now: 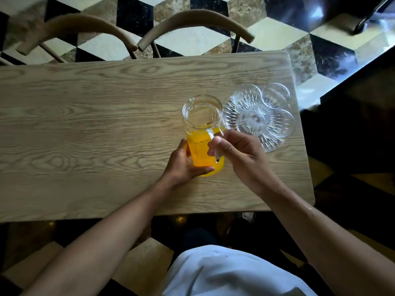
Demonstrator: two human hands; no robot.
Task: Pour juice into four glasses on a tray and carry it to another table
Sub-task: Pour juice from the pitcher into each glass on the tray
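A clear glass jug [203, 133], about half full of orange juice, stands upright on the wooden table [85, 129]. My left hand [184, 165] cups the jug's lower left side. My right hand [237, 150] has its fingers closed around the jug's glass handle. Just to the right of the jug lies a clear cut-glass tray [259, 117] with a flower-shaped rim. An empty glass [275, 95] seems to stand on the tray's far lobe; I cannot tell if other glasses stand there.
Two curved wooden chair backs [85, 24] [192, 20] stand along the table's far edge. The floor [277, 33] has a black, cream and brown cube pattern. A dark piece of furniture [352, 116] sits close to the table's right end.
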